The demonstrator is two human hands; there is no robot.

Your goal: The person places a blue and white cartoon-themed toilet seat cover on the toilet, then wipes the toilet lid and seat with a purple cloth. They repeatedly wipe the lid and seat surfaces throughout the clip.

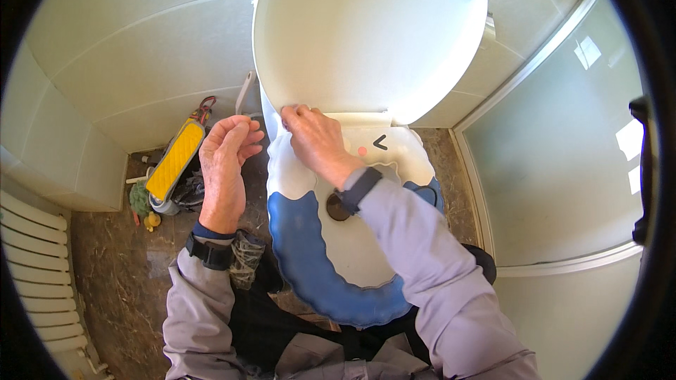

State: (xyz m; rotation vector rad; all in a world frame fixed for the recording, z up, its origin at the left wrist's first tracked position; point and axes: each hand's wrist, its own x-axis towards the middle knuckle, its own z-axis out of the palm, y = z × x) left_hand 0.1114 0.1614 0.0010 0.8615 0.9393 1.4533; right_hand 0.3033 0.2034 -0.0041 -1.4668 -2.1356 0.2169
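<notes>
A blue and white toilet seat cover (294,229) with a wavy edge lies over the toilet seat, bearing a pink dot and a dark angled mark. My right hand (317,142) reaches across to its back left corner by the hinge; the fingers are curled down and closed there, their tips partly hidden. Left of the seat, my left hand (224,162) is raised with thumb and fingers pinched together. What sits in that pinch, if anything, is too small to make out. The raised white toilet lid (370,35) stands behind both hands.
A white handle (245,91) stands by the wall behind my left hand. On the left floor are a yellow quilted pad (176,160), a green scrubber (139,197) and a black bag (190,191). A radiator (39,267) is far left; a frosted glass panel (556,148) is right.
</notes>
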